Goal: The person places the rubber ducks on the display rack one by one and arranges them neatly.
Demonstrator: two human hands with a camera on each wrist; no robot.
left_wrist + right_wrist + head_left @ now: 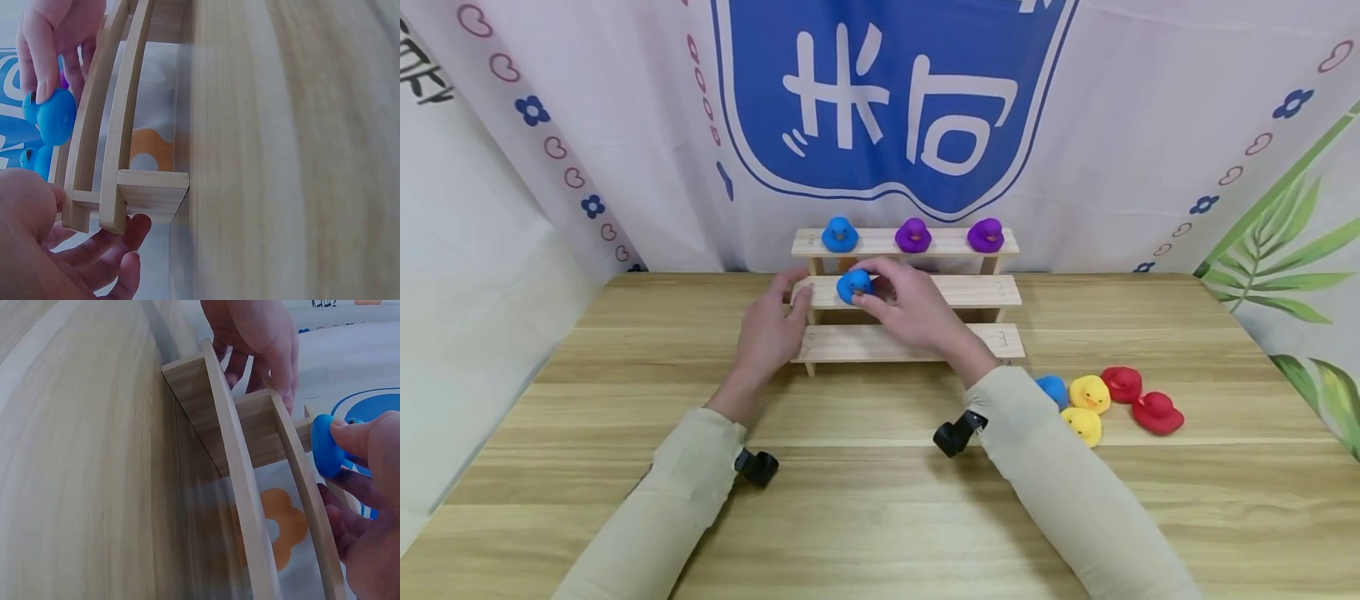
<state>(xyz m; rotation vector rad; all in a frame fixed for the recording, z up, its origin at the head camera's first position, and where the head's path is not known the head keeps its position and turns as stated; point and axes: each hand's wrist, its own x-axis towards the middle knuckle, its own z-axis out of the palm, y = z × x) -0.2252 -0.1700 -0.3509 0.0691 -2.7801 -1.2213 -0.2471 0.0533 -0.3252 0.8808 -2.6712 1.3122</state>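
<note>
My right hand [917, 307] pinches a blue rubber duck [853, 287] between thumb and fingers, right at the left part of the middle step of a wooden three-step stand [880, 343]. In the right wrist view the thumb presses on the duck [325, 447]. My left hand [771, 325] holds the stand's left end, its thumb by the middle step and fingers curled round behind. Another blue duck [839, 236] and two purple ducks, one in the middle [913, 237] and one at the right [986, 237], sit on the top step.
On the table [850, 500] right of the stand lie a blue duck [1052, 390], a yellow duck [1090, 393] with another in front, and two red ducks [1157, 413], partly behind the right sleeve. A printed cloth [647, 167] hangs behind the stand.
</note>
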